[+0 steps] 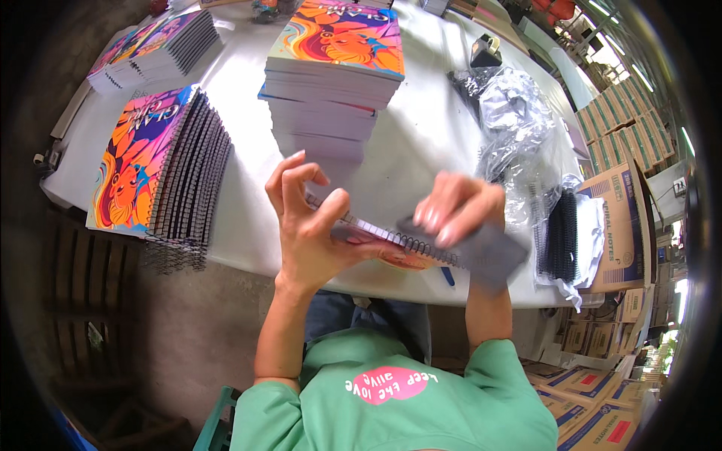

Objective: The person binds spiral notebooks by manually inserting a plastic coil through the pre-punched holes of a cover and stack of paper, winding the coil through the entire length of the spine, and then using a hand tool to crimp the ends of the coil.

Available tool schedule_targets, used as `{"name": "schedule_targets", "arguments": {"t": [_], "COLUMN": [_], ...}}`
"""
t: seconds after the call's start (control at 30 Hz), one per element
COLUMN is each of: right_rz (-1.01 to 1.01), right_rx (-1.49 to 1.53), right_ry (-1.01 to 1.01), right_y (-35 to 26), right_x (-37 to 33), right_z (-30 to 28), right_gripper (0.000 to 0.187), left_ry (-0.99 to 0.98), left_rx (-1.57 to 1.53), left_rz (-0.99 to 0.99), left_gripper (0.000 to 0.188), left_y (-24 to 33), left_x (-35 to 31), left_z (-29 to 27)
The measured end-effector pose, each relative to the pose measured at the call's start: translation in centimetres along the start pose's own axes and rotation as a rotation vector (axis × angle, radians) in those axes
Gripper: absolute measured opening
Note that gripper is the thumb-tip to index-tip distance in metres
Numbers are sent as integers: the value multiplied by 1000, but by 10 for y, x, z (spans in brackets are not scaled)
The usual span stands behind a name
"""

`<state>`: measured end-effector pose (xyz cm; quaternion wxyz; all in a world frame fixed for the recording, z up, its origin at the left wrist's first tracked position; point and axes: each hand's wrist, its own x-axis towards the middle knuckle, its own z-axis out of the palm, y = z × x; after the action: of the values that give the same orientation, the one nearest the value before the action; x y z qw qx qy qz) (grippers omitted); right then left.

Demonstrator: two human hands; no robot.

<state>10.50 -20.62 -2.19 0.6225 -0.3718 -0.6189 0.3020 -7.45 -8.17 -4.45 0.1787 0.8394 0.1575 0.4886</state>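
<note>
Edge-on in front of me, a spiral notebook (406, 259) with a bright orange cover is gripped by my left hand (304, 225), the thumb on one side and some fingers raised. A black wire coil (421, 246) runs along the notebook's right part of the upper edge. My right hand (465, 207) is closed around a flat dark grey piece (496, 255), blurred by motion, whose kind I cannot make out; it meets the coil. Beneath the notebook, a slim blue tool (448, 276) rests on the table.
A tall pile of colourful-covered page blocks (338, 83) stands straight ahead. Coil-bound notebooks (135, 161) are stacked at the left, with another stack (154, 49) behind. To the right lie clear plastic bags (511, 113), black coils (558, 237) and an open carton (613, 218).
</note>
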Motion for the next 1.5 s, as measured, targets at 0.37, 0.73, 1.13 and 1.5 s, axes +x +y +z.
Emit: {"name": "schedule_targets", "arguments": {"t": [0.37, 0.73, 1.13, 1.5], "right_rz": [294, 190, 30, -76], "right_rx": [-603, -497, -381, -78], "right_ry": [163, 72, -195, -18], "right_y": [4, 19, 9, 9], "right_x": [20, 13, 32, 43], "right_z": [-4, 8, 8, 16], "right_gripper": [32, 24, 36, 38], "left_ry": [46, 35, 47, 65], "left_rx": [-184, -205, -349, -746], "left_rz": [1, -147, -178, -496], "left_gripper": [67, 78, 74, 92], "left_y": [-10, -16, -21, -26], "left_x": [-6, -16, -19, -14], "left_z": [7, 12, 17, 21]}}
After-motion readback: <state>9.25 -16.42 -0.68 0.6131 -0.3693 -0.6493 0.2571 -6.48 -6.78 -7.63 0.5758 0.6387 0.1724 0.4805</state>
